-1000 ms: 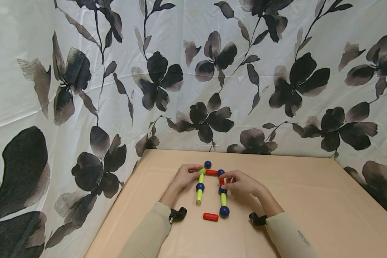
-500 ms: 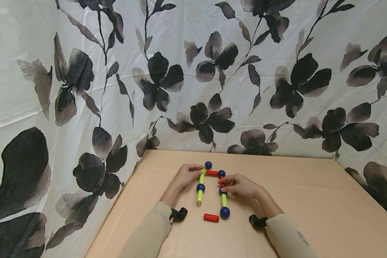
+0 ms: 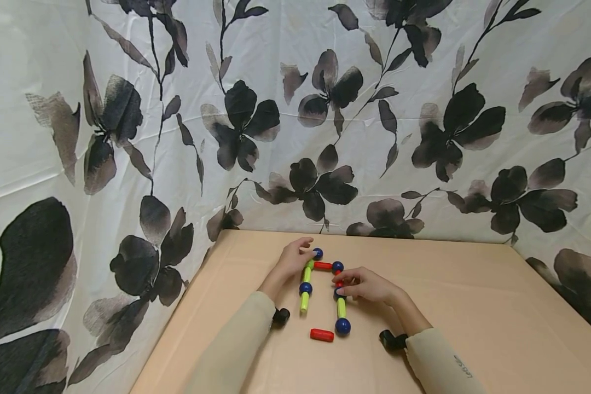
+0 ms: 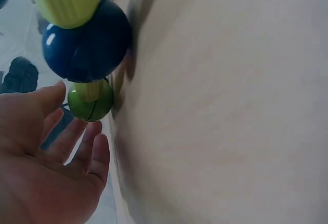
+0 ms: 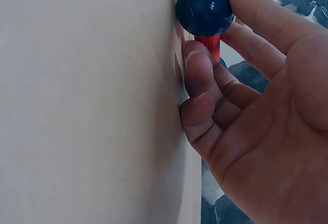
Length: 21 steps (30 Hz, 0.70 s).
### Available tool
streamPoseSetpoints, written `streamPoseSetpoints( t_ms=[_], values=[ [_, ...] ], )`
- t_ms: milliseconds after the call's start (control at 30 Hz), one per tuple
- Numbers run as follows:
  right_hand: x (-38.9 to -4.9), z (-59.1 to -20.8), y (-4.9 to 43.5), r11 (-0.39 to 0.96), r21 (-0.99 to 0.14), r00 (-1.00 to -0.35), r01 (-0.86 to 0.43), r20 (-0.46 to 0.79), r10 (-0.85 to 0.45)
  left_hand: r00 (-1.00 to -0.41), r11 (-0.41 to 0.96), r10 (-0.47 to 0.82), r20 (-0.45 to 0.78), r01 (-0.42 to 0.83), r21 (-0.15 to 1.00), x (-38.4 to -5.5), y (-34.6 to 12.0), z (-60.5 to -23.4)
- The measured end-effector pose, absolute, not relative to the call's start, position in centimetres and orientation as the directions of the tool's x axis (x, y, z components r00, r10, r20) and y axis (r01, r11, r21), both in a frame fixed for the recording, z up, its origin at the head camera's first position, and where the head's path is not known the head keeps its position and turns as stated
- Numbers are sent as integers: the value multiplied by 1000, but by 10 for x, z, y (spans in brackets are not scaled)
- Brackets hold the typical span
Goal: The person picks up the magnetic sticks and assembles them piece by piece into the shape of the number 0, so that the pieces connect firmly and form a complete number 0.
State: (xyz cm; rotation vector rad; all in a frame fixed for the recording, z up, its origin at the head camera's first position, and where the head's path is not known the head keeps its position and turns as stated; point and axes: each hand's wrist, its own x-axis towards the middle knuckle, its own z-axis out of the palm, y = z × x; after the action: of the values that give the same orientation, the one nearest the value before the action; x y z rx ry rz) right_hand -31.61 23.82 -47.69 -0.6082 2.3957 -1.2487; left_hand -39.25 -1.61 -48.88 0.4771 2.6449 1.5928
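A frame of toy building rods and balls lies on the table. Its left side has a green ball (image 4: 90, 101), a yellow-green rod (image 3: 307, 273), a blue ball (image 3: 305, 288) and another yellow-green rod (image 3: 303, 302). My left hand (image 3: 291, 258) is at the far left corner, fingers loosely spread, thumb by the far blue ball (image 3: 318, 253); contact is unclear. A red rod (image 3: 323, 266) joins the green ball to a blue corner ball (image 3: 337, 267). On the right side, my right hand (image 3: 369, 285) holds a blue ball (image 5: 205, 11) with thumb and fingers, beside a short red rod (image 5: 208, 47).
A loose red rod (image 3: 322, 335) lies near the frame's front, beside the blue end ball (image 3: 342, 327). The tan table (image 3: 453, 306) stretches out on both sides. Behind it hangs a white cloth (image 3: 285, 131) with dark flowers.
My left hand has left the green ball and moved up and slightly right, towards the far blue ball. My right hand drew slightly nearer early on, then stayed on the right side.
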Motion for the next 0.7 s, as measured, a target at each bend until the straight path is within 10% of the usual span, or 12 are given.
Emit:
streamPoseSetpoints(
  t_ms=[700],
  values=[
    [-318,-480,239,509,-830,-834,-230,-101,-542,-934,675,348,76,306,671,-397,7,-480]
  ],
)
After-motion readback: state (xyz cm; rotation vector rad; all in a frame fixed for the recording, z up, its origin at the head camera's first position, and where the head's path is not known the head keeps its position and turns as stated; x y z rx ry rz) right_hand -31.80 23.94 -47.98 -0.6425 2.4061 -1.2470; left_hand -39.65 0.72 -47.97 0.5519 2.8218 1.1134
